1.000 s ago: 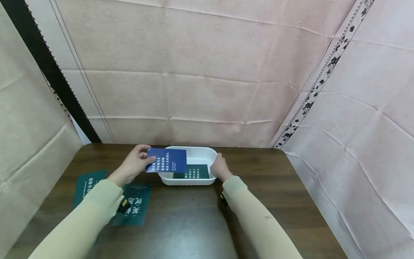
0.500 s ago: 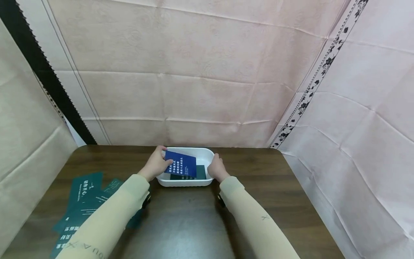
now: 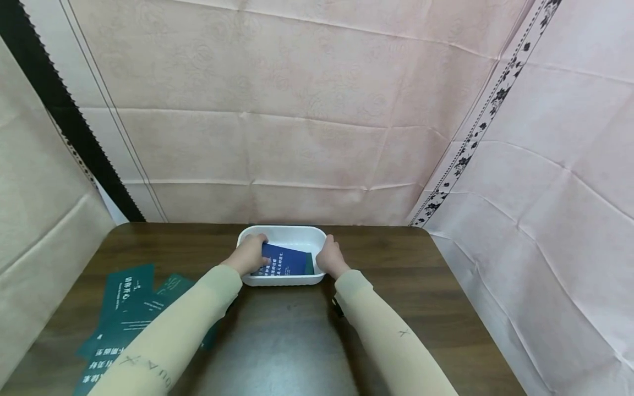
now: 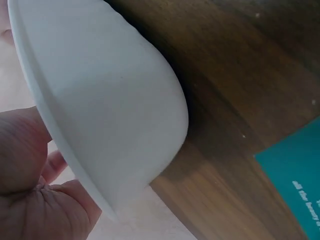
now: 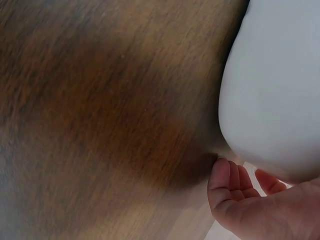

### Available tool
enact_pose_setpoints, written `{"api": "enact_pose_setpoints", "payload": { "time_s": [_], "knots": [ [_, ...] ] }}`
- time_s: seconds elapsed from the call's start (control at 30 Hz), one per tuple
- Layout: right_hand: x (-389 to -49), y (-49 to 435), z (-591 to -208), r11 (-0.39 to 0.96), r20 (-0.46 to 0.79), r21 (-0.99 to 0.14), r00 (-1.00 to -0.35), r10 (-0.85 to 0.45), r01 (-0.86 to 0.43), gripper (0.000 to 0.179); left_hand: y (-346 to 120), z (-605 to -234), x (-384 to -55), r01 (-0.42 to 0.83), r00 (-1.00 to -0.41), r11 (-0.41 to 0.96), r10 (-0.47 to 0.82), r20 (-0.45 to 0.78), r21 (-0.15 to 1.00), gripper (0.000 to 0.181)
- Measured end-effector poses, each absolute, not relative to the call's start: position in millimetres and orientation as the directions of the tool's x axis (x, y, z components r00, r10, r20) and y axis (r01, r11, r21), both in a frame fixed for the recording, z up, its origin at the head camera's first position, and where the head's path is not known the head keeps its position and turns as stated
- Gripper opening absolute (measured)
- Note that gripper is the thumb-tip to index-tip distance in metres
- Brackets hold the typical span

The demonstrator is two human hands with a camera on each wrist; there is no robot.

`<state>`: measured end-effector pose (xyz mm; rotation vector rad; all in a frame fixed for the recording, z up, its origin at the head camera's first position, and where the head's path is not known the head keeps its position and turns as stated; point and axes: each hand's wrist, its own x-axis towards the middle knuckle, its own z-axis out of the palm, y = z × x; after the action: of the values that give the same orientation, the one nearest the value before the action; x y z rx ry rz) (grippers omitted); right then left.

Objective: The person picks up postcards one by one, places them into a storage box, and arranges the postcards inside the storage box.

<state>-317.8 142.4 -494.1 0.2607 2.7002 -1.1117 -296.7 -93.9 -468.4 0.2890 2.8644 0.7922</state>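
Note:
A blue card (image 3: pixel 286 260) with white printed characters lies low inside a white plastic tray (image 3: pixel 277 281), over a dark green card (image 3: pixel 310 265) whose right edge shows. My left hand (image 3: pixel 250 255) reaches over the tray's left end and pinches the blue card at its left side, thumb on the printed face. At the opposite end, my right hand (image 3: pixel 332 258) grips the tray rim. The left wrist view shows the tray's outer wall (image 4: pixel 115 95) with the left hand (image 4: pixel 45 175) at its rim. From the right wrist, curled fingers of the right hand (image 5: pixel 255 202) appear beside the tray (image 5: pixel 275 95).
Several green cards (image 3: pixel 121 319) with white print overlap on the left of the brown wooden table (image 3: pixel 292 341), partly covered by the left sleeve (image 3: pixel 173 330). Pale cloth (image 3: pixel 317 143) hangs behind the table and along both sides.
My left hand has moved right and down, carrying the blue card from the tray's left edge into the tray, over the green card. The right hand keeps its hold on the rim.

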Motion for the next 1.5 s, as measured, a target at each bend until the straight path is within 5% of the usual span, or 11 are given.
{"api": "enact_pose_setpoints", "payload": {
  "time_s": [1.5],
  "knots": [
    [-314.0, 141.6, -492.6, 0.723, -0.220, -0.659, -0.972, 0.078, 0.207, 0.072, -75.2, -472.1, -292.3, 0.073, -0.957, 0.917, 0.175, -0.231, 0.392, 0.059]
  ]
}}
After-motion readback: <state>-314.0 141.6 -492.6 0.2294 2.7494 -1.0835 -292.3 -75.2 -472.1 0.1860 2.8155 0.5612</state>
